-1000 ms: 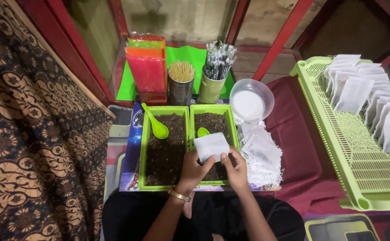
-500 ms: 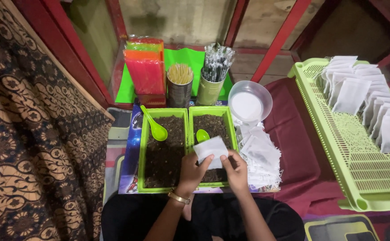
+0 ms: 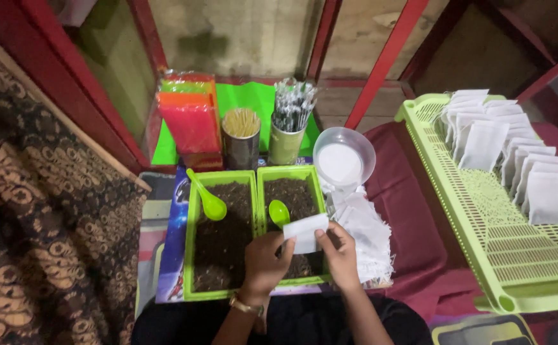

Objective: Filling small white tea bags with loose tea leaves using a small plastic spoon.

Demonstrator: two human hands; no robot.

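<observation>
Beyond the hands stand a clear bowl (image 3: 343, 160) and two cups of sticks (image 3: 240, 137); far right, a green basket (image 3: 515, 268) holds white pouches (image 3: 483, 144).

The light is soft and a bit dim, and it seems to come from above. The white bowl (image 3: 343, 161) beyond the fingers (image 3: 330, 239) shines bright, almost washed out. The white sachets (image 3: 515, 153) far off to the right of the fingers look pale and clear. The dark soil (image 3: 221, 243) just left of the fingers shows little detail. The patterned cloth (image 3: 42, 223) far left is shadowy. Straight red bars (image 3: 387, 61) lean outward near the edges. Below the fingers it is very dark.
</observation>
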